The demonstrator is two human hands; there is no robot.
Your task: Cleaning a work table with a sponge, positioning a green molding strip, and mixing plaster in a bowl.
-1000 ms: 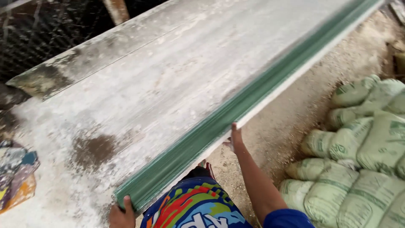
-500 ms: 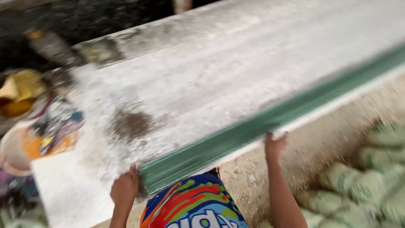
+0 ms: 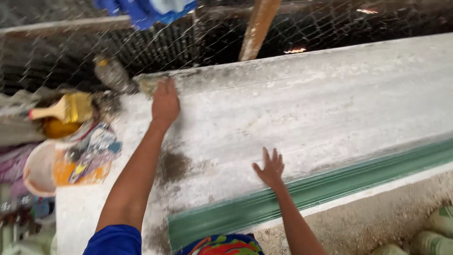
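A long green ribbed moulding strip (image 3: 302, 191) lies along the near edge of a dusty white slab (image 3: 330, 99). My right hand (image 3: 270, 166) rests flat with fingers spread on the slab just above the strip, holding nothing. My left hand (image 3: 165, 101) reaches across to the slab's far left corner, palm down on the dusty surface near a dark patch. Whether its fingers grip the far edge is unclear.
A wire mesh fence (image 3: 198, 42) and a wooden post (image 3: 257, 28) stand behind the slab. A yellow-bristled brush (image 3: 63, 111) lies on a tub at the left, beside a printed bag (image 3: 85, 156). Green sacks (image 3: 432, 233) sit at the lower right on sandy ground.
Both hands left the green strip's near end. My left hand stretched to the far left corner, and my right hand moved up onto the slab.
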